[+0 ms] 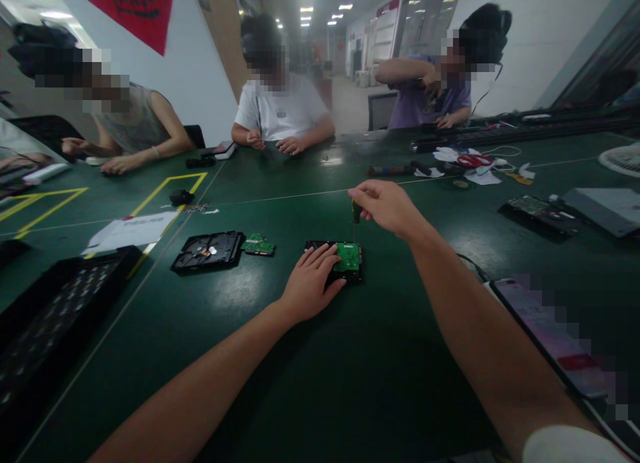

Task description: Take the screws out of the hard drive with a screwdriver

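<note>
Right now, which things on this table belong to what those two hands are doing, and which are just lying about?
In use:
- screwdriver, in the right hand
- green-boarded hard drive, under the left hand

Apparently just lying about:
- open black case
- loose green board
- white paper
- phone

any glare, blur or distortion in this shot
Head view: pale glare on the table left of the left hand; faint shaft on the screwdriver; blocky mosaic over part of the phone; hazy far background; apparent wide-angle stretch toward the edges.
</note>
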`<state>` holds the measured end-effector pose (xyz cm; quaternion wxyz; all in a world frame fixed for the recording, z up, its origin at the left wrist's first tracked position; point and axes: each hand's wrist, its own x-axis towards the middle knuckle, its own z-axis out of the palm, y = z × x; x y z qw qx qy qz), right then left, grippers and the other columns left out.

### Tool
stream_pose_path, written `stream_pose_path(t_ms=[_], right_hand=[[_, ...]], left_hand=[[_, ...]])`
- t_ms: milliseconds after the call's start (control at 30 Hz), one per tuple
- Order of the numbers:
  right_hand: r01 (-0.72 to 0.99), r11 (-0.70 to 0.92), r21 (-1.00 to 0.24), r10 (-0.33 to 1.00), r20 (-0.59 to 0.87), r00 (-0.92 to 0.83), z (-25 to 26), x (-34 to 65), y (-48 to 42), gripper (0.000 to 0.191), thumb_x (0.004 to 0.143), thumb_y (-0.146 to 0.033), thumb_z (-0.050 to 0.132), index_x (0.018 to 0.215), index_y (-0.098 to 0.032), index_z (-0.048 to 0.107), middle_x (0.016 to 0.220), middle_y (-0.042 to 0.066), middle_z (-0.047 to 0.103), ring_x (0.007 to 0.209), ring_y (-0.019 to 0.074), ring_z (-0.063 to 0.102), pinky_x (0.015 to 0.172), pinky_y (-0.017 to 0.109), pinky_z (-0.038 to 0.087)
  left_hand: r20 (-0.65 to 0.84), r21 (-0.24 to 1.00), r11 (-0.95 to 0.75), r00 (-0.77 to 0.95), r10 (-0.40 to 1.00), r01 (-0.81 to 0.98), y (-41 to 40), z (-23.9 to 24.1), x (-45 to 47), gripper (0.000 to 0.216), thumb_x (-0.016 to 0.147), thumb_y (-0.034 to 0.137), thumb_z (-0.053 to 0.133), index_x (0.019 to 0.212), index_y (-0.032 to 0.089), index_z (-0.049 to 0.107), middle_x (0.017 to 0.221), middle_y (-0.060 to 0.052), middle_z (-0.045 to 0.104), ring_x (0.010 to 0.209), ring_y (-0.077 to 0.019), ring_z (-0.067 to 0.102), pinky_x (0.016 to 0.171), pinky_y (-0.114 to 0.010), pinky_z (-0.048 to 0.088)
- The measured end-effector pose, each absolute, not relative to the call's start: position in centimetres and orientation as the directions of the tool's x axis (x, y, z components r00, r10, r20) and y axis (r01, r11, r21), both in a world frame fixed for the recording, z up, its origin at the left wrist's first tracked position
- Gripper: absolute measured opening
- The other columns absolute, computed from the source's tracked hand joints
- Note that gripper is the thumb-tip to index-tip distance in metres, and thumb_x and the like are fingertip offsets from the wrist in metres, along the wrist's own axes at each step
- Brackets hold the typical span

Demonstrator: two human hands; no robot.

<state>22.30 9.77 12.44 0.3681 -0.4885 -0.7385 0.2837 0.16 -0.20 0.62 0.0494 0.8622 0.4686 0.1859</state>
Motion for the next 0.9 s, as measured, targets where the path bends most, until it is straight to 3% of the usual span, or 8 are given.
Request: stream_pose_path(t_ms=[433,667,900], right_hand=[[0.480,0.452,-0.752,0.877,0.276,-0.393,12.28,21.81,9.58,0.031,0.101,-0.051,0.061,0.100,-0.023,0.075,0.088,0.003,0.074,0.073,0.0169,0.066,0.067,0.027,0.050],[0.455,0.514,-0.727,0.830,0.286,-0.480,12.73,21.41,9.01,0.028,0.101,-0.047,0.062,0.101,-0.024,0.077,0.086,0.001,0.074,0.074,0.0161,0.065,0.070,0.026,0.048],[0.392,0.476,-0.787,0.841,0.277,-0.466,12.94,22.04,9.24,0.017,0.099,-0.039,0.067,0.099,-0.023,0.075,0.092,0.002,0.076,0.072,0.0155,0.066,0.066,0.027,0.050]], left_hand=[[0.282,0.259,-0.558,0.491,0.824,0.788,-0.12,0.59,0.22,0.047,0.103,0.049,0.053,0.142,0.022,0.055,0.165,-0.010,0.047,0.157,-0.0278,0.037,0.131,-0.055,0.028],[0.279,0.270,-0.558,0.491,0.825,0.785,-0.12,0.68,0.30,0.047,0.102,0.048,0.055,0.141,0.023,0.055,0.164,-0.011,0.048,0.158,-0.0275,0.036,0.131,-0.055,0.027],[0.279,0.269,-0.556,0.489,0.826,0.786,-0.11,0.48,0.16,0.047,0.101,0.048,0.055,0.142,0.024,0.054,0.165,-0.010,0.047,0.157,-0.0285,0.037,0.130,-0.056,0.029]])
